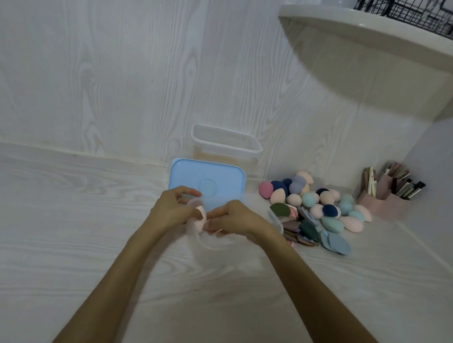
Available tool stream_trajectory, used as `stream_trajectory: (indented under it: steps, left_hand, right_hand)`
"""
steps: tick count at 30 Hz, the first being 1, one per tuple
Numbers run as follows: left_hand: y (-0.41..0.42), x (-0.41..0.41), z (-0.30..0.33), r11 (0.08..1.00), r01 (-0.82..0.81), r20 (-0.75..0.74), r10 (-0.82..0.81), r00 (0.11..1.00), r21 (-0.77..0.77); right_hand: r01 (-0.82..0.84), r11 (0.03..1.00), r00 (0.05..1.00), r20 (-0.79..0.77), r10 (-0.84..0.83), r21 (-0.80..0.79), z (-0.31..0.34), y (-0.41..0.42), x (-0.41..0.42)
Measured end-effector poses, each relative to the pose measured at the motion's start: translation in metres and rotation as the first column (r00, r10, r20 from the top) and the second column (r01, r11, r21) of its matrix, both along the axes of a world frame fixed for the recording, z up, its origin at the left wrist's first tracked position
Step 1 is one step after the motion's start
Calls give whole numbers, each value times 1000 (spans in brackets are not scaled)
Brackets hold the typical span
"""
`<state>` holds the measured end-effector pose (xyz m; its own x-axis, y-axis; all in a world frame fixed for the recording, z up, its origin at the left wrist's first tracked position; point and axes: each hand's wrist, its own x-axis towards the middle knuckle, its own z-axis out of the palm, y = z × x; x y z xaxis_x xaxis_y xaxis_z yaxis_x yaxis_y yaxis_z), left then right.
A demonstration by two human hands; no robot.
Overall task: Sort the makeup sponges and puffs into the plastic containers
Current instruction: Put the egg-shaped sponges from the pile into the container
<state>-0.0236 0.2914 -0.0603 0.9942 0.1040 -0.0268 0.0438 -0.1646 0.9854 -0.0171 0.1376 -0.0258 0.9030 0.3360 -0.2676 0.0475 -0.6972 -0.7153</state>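
Note:
My left hand (173, 207) grips a pale pink sponge (199, 219) that sits inside a thin clear plastic case (209, 241). My right hand (232, 218) pinches the same case from the right side, fingers curled. Just behind my hands lies a light blue lid (207, 179) flat on the table. A tall clear plastic container (225, 147) stands open against the wall behind the lid. To the right is a heap of egg-shaped sponges (322, 202) in pink, peach, teal and navy. In front of that heap lie flat puffs (307, 229), some in a small clear box (277, 220).
A pink organiser (386, 204) with brushes and pencils stands at the far right by the wall. A white shelf (385, 35) carrying a black wire basket (418, 13) overhangs the right side. The table (68, 227) is whitish wood grain.

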Motion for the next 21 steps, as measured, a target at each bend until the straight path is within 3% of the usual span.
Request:
stream_trajectory:
  steps: [3, 6, 9, 11, 14, 21]
  left_hand:
    - [1, -2, 7, 964, 33, 61, -51, 997, 264]
    - [-2, -3, 15, 780, 28, 104, -119, 987, 626]
    - [-8, -5, 24, 611, 24, 65, -123, 990, 791]
    - [-10, -5, 28, 555, 65, 11, -132, 991, 829]
    - [-7, -1, 31, 574, 128, -32, -173, 984, 809]
    - [-3, -3, 27, 649, 124, -12, -173, 985, 751]
  right_hand:
    - [8, 1000, 1000, -15, -8, -15, 35, -20, 4]
    - [203, 979, 951, 240, -194, -16, 69, -67, 23]
    - [458, 874, 818, 461, -343, -162, 60, -109, 59]
    - [473, 839, 826, 466, -317, -269, 36, -121, 76]
    - [473, 831, 830, 466, -308, -293, 3, -125, 89]
    - [517, 856, 705, 576, -414, -17, -29, -126, 96]
